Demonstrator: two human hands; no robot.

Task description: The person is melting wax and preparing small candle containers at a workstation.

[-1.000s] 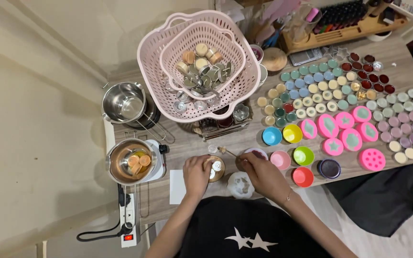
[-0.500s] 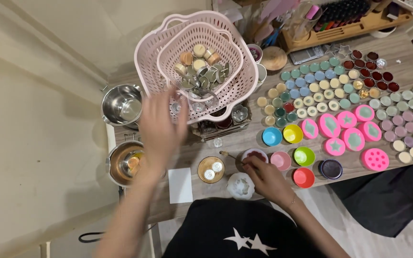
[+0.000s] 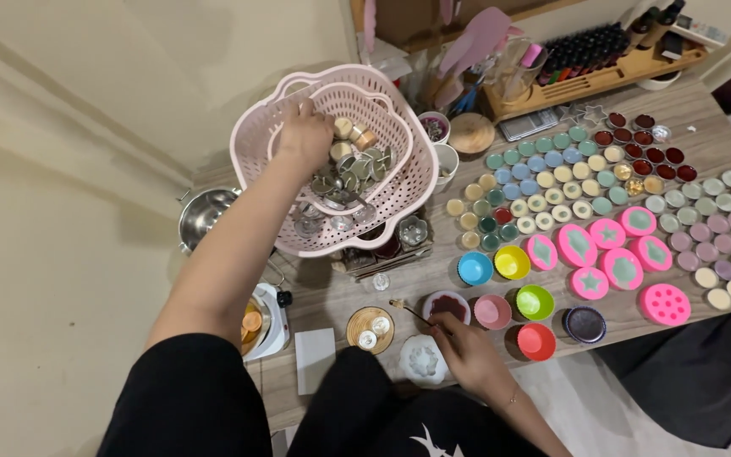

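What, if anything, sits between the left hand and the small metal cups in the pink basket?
Nothing visible. The left hand is already inside the inner pink plastic basket, right over the small metal cups; whether it grips one is hidden.

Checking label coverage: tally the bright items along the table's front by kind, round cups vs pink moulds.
Bright round cups: 5 (blue, yellow, pink, green, red)
Pink moulds with green filling: 7
Pink mould with holes: 1
Total: 13
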